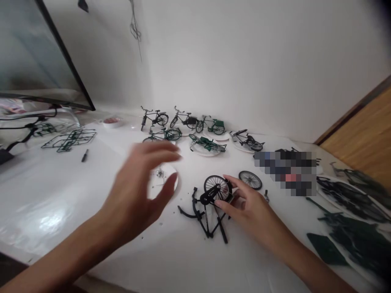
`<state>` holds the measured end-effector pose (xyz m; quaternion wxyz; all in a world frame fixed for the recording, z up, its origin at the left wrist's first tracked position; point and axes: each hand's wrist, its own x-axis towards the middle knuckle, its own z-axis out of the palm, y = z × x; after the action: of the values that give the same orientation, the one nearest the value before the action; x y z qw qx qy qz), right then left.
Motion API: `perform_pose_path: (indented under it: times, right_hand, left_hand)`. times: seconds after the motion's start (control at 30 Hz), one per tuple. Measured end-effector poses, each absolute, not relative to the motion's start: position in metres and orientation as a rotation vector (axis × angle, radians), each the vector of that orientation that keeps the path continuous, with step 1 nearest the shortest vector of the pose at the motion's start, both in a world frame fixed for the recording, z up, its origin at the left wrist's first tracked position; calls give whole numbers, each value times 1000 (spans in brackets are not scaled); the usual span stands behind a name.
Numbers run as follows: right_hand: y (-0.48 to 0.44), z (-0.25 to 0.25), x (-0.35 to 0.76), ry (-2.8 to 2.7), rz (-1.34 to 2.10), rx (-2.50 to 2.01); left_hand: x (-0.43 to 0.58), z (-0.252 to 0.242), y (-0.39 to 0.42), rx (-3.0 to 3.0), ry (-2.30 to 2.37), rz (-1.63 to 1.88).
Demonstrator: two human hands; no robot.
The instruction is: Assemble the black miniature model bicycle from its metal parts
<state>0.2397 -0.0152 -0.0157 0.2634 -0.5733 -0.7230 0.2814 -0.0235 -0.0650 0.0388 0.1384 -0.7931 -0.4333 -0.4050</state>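
Observation:
My right hand (pixel 244 201) grips a black model bicycle frame (pixel 207 217) by its rear end, thumb and fingers on either side. A spoked wheel (pixel 220 185) sits in that end, beside a black chain cover (pixel 210 194). To the left, my left hand (pixel 146 175) hovers above the table, slightly blurred, its thumb and fingers apart with nothing between them. Beneath it is a white plate (pixel 174 179) with small metal parts (pixel 159 173), partly hidden by the hand. A loose spoked wheel (pixel 250 180) lies just beyond my right hand.
Several finished model bicycles (pixel 183 118) stand or lie along the wall, some on white plates. Green part frames (pixel 71 139) and a small dark tool (pixel 84 155) lie at left, below a monitor (pixel 39 53). Dark green parts (pixel 351 232) and another bicycle (pixel 354 197) are at right.

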Motion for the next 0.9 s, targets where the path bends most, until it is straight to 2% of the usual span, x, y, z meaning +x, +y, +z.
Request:
perform_pose_path:
  times: [0.1,0.27,0.4,0.57,0.63,0.77,0.9]
  right_hand:
    - [-15,-16,240,-2012,646,-1605]
    - [-18,-13,242,-2146,434,-1699]
    - [-21,-7,244,-2233,299,-1839]
    - [-26,1,247,-2349,295,-1852]
    - [-28,2,249,-2358,286,-1842]
    - [-31,-1,252,-2352,239,-1795]
    - [-30,-9,251,-2331,117,-1477]
  left_hand:
    - [-23,25,-40,-2680,-1229,-812]
    - [-22,10,-9,-2986,-981,-434]
    - [-17,11,-4,-3026,-765,-356]
    - [-14,15,10,-3025,-781,-278]
    - [-17,15,15,-3037,-906,-316]
    - [-22,15,8,-3109,-1208,-646]
    - [-18,14,-9,-3125,-1185,-873]
